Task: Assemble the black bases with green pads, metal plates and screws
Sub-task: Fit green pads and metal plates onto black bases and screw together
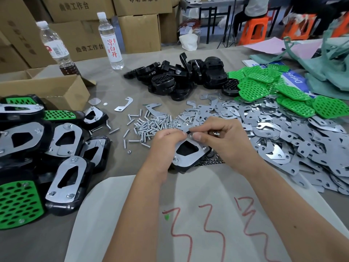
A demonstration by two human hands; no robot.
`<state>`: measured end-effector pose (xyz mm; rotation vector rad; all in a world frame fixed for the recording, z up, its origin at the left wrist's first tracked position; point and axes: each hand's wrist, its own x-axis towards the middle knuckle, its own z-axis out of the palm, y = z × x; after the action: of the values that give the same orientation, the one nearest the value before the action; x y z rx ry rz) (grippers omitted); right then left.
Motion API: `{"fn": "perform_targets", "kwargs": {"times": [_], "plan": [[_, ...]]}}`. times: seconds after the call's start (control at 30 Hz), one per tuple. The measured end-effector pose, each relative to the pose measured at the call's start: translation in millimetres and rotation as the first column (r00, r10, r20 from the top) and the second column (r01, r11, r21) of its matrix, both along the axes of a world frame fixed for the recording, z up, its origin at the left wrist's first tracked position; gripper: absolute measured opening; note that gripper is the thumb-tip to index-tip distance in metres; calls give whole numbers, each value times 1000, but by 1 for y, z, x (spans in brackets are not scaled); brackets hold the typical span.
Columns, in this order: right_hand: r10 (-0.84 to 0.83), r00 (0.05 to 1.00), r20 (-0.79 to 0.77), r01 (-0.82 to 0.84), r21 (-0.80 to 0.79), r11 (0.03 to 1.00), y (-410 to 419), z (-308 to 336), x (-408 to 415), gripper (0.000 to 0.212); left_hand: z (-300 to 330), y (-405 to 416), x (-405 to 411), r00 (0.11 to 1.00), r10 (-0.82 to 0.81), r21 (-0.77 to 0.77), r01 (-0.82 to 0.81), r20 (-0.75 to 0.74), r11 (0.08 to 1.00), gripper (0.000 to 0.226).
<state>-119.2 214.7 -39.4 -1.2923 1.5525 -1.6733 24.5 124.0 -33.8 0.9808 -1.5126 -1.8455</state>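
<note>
At the table's middle, my left hand (166, 140) grips the far left edge of a black base with a metal plate (187, 154) on top. My right hand (219, 135) pinches a small part at the plate's far corner, fingertips meeting the left thumb there; the part itself is too small to name. Loose screws (147, 125) lie just beyond my hands. Bare black bases (181, 76) are heaped farther back, green pads (272, 86) at back right, and metal plates (283, 133) spread across the right.
Finished assemblies (47, 148) pile up at the left beside an open cardboard box (56, 87). Two water bottles (111, 40) stand at the back left. White paper with red marks (188, 214) lies under my forearms. A green cloth (332, 69) sits at far right.
</note>
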Motion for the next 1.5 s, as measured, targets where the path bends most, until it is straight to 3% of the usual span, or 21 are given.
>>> {"fn": "perform_targets", "kwargs": {"times": [0.2,0.37,0.67,0.8,1.1,1.33,1.43,1.5], "plan": [[-98,995,-6,98,20,995,-1,-3,2,11,-1,1,-2,1000,5,-7,-5,14,1000,22],[47,999,27,-47,-13,999,0,-2,-2,16,-3,-2,-1,1000,5,34,-5,-17,999,28],[-19,999,-37,20,7,1000,1,-1,-2,17,-7,-2,-1,999,-27,-119,29,19,992,33],[14,999,-49,-13,18,1000,1,0,-5,16,-6,-2,0,999,-36,-137,40,31,990,30],[-146,972,-184,144,-27,989,0,-4,-1,20,0,3,0,997,-62,-123,66,38,990,15],[-68,985,-157,66,-15,998,0,-1,1,17,1,4,0,999,-30,-84,28,-21,996,46],[-36,989,-141,39,12,999,2,0,-1,8,0,3,-1,998,55,-32,-55,-29,998,19],[-57,994,-95,57,-1,998,4,0,-2,25,-1,2,-2,992,118,2,-118,-41,993,9]]}}
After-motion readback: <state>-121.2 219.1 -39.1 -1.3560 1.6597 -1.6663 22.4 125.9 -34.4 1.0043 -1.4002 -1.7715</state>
